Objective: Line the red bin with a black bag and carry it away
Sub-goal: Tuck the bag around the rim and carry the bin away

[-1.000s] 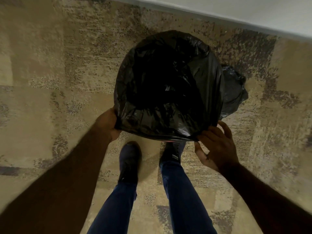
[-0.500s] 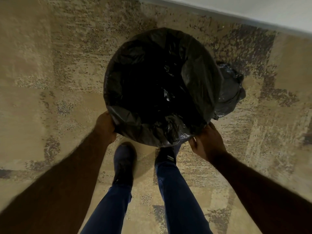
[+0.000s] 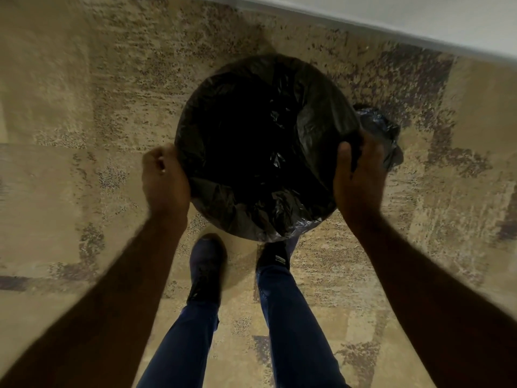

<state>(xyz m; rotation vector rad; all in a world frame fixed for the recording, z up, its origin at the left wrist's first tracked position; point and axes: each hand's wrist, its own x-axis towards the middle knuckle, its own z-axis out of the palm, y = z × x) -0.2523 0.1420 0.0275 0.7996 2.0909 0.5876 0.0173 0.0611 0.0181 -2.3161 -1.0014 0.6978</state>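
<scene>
- Fingers [image 3: 345, 152] of the right hand [image 3: 356, 177] clamp on the bag [image 3: 251, 208] at the rim.
- Left hand [image 3: 163, 180] curls shut on the bag too (other side).
- Carpet [image 3: 84, 107] lies below.

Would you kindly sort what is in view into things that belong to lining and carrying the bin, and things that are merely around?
Part of the job:
- crinkled black plastic bag stretched over the round bin's mouth, hiding any red
- left hand at the bag-covered rim
- right hand gripping that rim

Merely around:
- mottled beige patterned carpet
- pale wall
- dark shoes
</scene>
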